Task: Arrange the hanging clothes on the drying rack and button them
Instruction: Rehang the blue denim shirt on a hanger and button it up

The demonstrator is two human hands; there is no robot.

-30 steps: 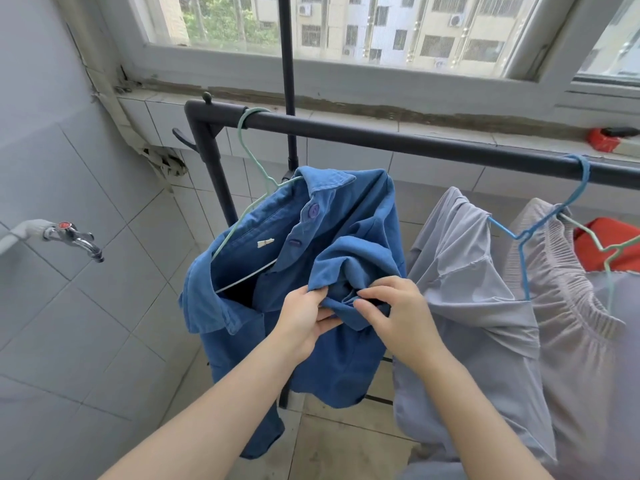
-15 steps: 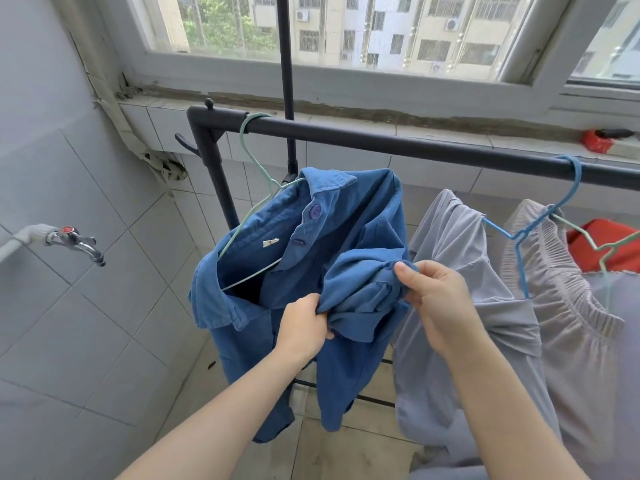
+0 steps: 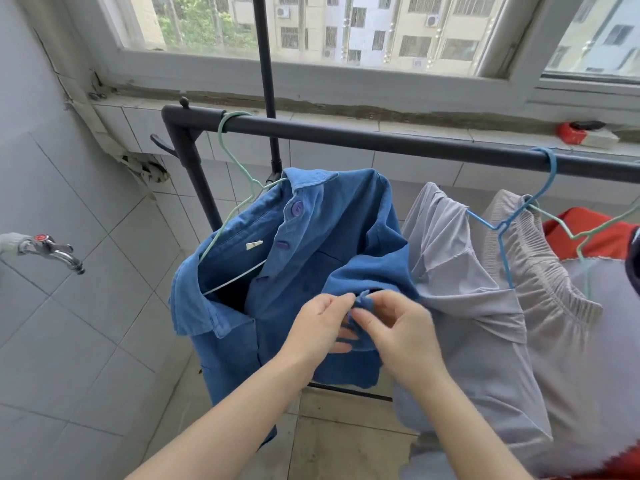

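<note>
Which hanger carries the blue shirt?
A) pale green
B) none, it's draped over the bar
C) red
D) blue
A: the green hanger hooks over the bar and its wire runs into the collar of the shirt; the blue hanger carries the grey top instead.

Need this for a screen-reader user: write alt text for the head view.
Left hand and right hand pinch a bunched fold of a blue shirt hanging on a green hanger from a black rail. A grey garment hangs beside it on a blue hanger; a window lies behind, a tap at left.
</note>
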